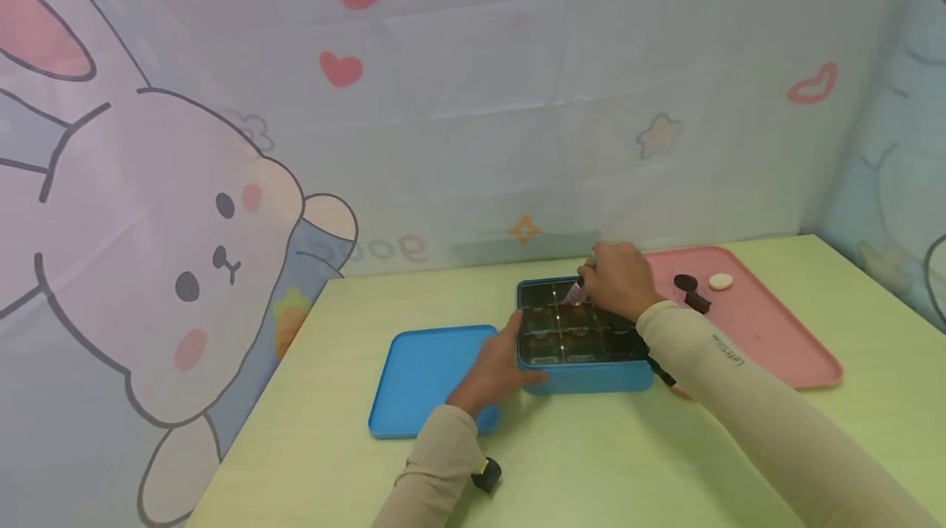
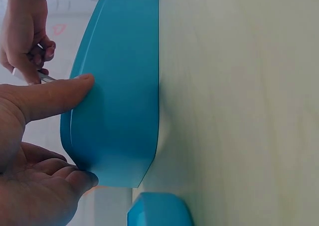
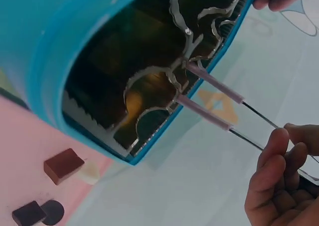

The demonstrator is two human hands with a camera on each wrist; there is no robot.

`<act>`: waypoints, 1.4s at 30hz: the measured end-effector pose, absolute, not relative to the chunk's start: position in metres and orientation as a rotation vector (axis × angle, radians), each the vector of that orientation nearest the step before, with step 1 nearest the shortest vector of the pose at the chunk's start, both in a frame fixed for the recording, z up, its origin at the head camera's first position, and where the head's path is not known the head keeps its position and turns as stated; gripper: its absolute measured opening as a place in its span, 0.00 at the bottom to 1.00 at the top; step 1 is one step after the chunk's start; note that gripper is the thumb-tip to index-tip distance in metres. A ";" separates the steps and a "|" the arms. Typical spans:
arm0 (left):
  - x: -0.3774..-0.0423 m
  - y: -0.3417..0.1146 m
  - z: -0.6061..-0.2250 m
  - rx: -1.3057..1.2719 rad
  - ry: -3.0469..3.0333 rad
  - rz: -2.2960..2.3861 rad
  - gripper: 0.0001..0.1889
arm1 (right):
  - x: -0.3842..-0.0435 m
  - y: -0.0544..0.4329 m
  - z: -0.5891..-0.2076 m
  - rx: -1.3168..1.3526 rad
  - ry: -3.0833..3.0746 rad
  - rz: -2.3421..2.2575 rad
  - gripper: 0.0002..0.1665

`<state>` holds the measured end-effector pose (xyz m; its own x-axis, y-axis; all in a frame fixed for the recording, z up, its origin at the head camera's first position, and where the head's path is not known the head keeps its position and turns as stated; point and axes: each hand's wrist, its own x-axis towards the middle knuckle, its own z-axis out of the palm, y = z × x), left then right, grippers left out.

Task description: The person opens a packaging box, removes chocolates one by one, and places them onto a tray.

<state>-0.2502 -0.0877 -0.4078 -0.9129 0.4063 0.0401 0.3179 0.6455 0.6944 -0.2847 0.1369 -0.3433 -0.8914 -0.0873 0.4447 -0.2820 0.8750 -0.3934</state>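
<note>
1. The table [image 1: 562,462] is a pale yellow-green, with faint streaks like wood.
2. Behind it hangs a wall cloth [image 1: 488,158] with a big bunny [image 1: 185,265], pink hearts and a star.
3. The blue box [image 1: 591,378] sits on the table with its open top facing up. Inside are see-through walls that make little square rooms.
4. Left of the box lies a flat blue lid [image 1: 421,384]. On the right is a pink tray [image 1: 776,339] with a dark round piece [image 1: 686,282], a dark block [image 1: 697,303] and a white oval piece [image 1: 720,282].
5. The tongs [image 3: 215,82] are long and thin. They slant down and left from the right hand [image 1: 621,280], and their pinkish tips, spread a little apart, reach into the back part of the box. I cannot tell if they pinch anything.
6. The right hand's fingers are bent and pinch the tongs.
7. The left hand [image 1: 497,368] holds the box's near left corner, thumb on the front, bent fingers against the side.
</note>
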 end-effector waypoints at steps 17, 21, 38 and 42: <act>-0.252 -0.084 -0.404 0.585 2.736 1.104 0.56 | -0.273 0.151 -0.328 0.355 -2.519 0.673 0.11; -0.251 -0.084 -0.404 0.581 2.731 1.112 0.56 | -0.271 0.158 -0.325 0.383 -2.475 0.693 0.11; -0.248 -0.085 -0.405 0.589 2.703 1.143 0.55 | -0.248 0.226 -0.304 0.300 -2.392 0.795 0.10; -0.248 -0.084 -0.404 0.590 2.705 1.137 0.55 | -0.243 0.251 -0.306 0.260 -2.378 0.743 0.11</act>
